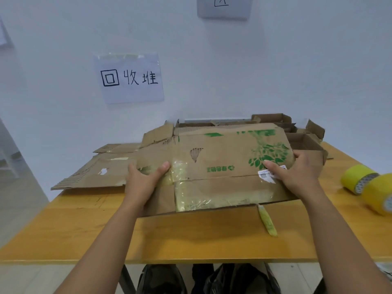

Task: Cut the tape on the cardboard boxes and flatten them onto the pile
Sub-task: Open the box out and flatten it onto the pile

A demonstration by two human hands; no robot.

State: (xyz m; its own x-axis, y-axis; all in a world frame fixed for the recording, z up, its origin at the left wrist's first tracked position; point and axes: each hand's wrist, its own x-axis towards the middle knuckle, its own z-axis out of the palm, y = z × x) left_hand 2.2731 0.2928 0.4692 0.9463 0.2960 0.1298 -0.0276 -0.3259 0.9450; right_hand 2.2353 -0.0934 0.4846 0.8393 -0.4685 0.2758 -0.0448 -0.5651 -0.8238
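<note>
Two hands, left [142,183] & right [296,170], clamp box [222,164] ends; light, floppy, taped — grip edges.

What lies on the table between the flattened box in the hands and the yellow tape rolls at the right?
In the head view, bare orange table lies between the flattened box and the tape rolls. The right hand grips the box's right edge.

Brown cardboard box [222,164] with green leaf print; yellow tape rolls [369,187]; orange-tan table [191,236].
</note>
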